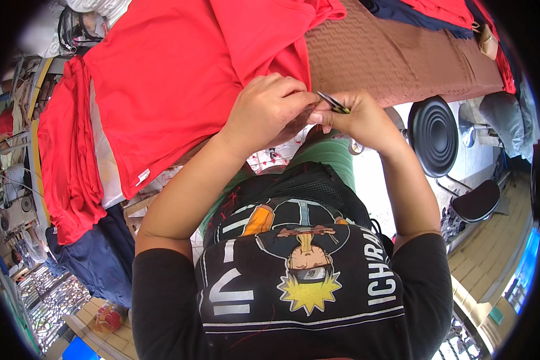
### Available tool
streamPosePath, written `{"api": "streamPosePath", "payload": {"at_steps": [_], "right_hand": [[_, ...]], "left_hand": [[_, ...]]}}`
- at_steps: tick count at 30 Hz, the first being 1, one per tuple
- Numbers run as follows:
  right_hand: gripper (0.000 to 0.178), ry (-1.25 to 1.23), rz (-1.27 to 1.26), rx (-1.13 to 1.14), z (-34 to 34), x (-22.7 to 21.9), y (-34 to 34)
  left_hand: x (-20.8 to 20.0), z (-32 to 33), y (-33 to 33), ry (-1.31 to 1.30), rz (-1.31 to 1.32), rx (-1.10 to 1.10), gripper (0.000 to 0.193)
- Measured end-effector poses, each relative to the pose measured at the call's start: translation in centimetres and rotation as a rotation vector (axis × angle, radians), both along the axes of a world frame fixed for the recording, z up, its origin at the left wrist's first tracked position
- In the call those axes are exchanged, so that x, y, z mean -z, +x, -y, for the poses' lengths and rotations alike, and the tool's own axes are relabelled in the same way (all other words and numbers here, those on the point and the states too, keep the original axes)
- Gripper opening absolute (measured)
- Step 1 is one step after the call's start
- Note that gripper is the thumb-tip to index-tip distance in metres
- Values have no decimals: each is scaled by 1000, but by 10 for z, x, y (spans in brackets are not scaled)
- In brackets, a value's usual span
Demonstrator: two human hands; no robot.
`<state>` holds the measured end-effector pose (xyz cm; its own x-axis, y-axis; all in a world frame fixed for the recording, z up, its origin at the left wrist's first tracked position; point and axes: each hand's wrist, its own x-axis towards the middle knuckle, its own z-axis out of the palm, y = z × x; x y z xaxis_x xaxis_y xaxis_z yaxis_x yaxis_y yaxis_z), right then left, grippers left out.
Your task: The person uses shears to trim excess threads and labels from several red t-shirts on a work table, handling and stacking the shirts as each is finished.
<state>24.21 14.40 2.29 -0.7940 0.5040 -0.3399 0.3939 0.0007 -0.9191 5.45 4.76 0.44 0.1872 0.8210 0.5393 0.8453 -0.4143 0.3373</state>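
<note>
Both my hands meet in front of me at the near edge of the table. My right hand [363,120] is closed around a small pair of thread snips [333,103], dark with yellow-green marks, their tips toward my left fingers. The fingers of my left hand [270,111] are bent and pinched together next to the tips; what they hold is hidden. Behind my left hand a red garment [162,78] lies spread over the table and hangs down its near side. A small white label [143,177] shows at its lower corner.
A brown patterned cloth [396,57] covers the table on the right. More red fabric [72,150] and navy fabric [93,255] hang at the left. Beyond my right arm stands a round black stool [433,135], with another black seat [477,201] near it. Red scraps litter the floor.
</note>
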Motion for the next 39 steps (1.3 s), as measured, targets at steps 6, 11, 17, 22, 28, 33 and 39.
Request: {"api": "streamPosePath", "payload": {"at_steps": [6, 11, 17, 22, 28, 33, 39], "right_hand": [[29, 54, -138, 306, -17, -36, -28], [41, 688, -243, 290, -19, -20, -19], [26, 735, -352, 282, 14, -19, -34], [21, 916, -416, 350, 19, -7, -54], [10, 822, -460, 418, 11, -4, -61], [10, 341, -411, 466, 10, -17, -56], [14, 323, -412, 449, 6, -17, -51]], "left_hand": [[0, -5, -6, -430, 779, -155, 10], [-20, -8, -25, -592, 1219, -109, 24], [-29, -4, -24, -619, 1398, -103, 24], [-31, -2, -19, -586, 1426, -116, 18], [-35, 0, -8, -372, 1169, -32, 23], [-33, -2, -22, -492, 1203, -42, 31], [-33, 0, -25, -517, 1349, -79, 32]]}}
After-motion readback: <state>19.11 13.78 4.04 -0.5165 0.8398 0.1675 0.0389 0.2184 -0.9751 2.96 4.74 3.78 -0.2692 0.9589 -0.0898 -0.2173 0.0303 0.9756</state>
